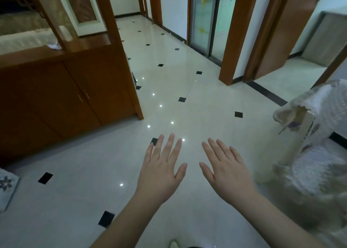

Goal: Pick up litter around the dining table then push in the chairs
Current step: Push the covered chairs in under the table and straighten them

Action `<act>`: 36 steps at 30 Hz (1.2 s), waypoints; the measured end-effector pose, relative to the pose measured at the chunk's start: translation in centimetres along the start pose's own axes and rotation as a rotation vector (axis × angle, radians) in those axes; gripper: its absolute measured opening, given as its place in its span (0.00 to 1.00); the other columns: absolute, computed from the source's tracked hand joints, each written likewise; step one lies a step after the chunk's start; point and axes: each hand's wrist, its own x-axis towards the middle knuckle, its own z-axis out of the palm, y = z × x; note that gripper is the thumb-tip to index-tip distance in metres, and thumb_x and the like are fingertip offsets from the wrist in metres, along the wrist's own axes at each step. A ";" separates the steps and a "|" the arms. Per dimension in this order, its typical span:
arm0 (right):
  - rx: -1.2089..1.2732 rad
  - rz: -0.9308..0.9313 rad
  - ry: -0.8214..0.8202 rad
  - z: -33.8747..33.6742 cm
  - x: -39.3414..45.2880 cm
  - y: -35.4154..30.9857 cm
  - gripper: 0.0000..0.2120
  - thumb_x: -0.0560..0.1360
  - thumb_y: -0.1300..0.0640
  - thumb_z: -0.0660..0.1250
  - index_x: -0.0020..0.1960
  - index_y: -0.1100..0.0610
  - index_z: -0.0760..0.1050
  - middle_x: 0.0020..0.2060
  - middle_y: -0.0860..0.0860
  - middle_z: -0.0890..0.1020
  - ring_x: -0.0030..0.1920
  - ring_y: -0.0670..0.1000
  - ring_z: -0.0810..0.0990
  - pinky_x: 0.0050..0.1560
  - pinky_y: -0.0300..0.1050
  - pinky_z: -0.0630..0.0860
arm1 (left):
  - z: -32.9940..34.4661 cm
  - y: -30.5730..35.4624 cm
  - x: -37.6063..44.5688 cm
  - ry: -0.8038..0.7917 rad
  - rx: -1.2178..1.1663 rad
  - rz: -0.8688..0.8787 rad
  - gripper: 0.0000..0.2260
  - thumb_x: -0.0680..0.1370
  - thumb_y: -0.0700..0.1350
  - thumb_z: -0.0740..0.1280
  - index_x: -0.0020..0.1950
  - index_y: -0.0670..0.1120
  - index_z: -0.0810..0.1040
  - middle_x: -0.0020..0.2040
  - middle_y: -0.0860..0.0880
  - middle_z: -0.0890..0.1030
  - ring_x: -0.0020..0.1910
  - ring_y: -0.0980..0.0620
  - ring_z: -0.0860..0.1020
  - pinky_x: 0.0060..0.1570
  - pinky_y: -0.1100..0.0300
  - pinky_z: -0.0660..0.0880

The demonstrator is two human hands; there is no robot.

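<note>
My left hand (161, 170) and my right hand (225, 170) are stretched out side by side over the floor, palms down, fingers straight and spread. Neither hand holds anything. They hover above glossy white tiles (169, 97) with small black diamond insets. No dining table, chair or litter on the floor shows in this view. A crumpled pale scrap (54, 45) lies on the ledge of the wooden cabinet at the upper left.
A brown wooden cabinet with doors (65, 97) stands at the left. A sofa under a pale lace cover (309, 153) fills the right edge. A patterned cushion (7, 187) shows at the far left. Wooden door frames (236, 33) and a glass door (202, 16) line the hallway ahead.
</note>
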 end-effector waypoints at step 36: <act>-0.062 0.611 0.019 -0.7 45.4 39.2 0.30 0.78 0.40 0.46 0.75 0.53 0.62 0.74 0.54 0.65 0.73 0.57 0.65 0.70 0.58 0.64 | 9.1 15.1 68.4 -0.070 -0.095 0.552 0.29 0.78 0.65 0.39 0.78 0.57 0.40 0.79 0.53 0.44 0.77 0.51 0.40 0.74 0.49 0.41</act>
